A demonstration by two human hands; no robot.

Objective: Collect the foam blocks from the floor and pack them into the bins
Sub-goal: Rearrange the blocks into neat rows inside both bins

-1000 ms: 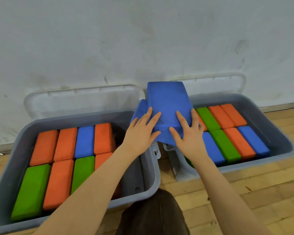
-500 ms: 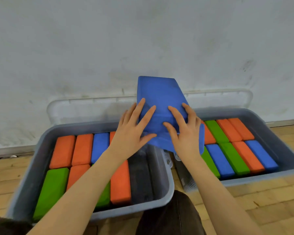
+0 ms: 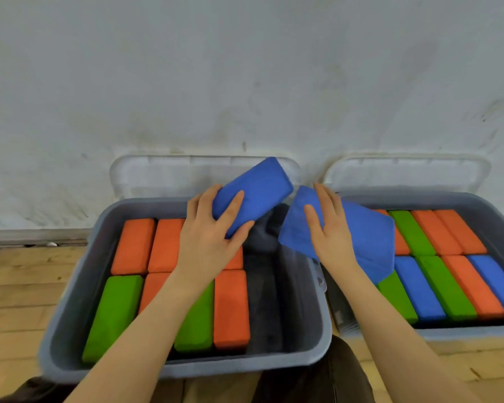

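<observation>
Two grey bins stand side by side against the wall. The left bin (image 3: 70,312) holds several orange and green foam blocks, with a bare strip along its right side. The right bin (image 3: 498,213) is packed with orange, green and blue blocks. My left hand (image 3: 207,239) grips a blue foam block (image 3: 259,190), tilted above the back right corner of the left bin. My right hand (image 3: 329,228) holds a second blue foam block (image 3: 367,237) above the gap between the bins and the right bin's left end.
Each bin's translucent lid (image 3: 163,175) leans against the white wall behind it. Wooden floor (image 3: 18,286) lies to the left and in front. Dark trousers (image 3: 317,379) show at the bottom edge, close to the bins.
The two blue blocks, held together as one stack before, are now apart: the left hand carries one toward the left bin, the right hand tips the other toward the right bin.
</observation>
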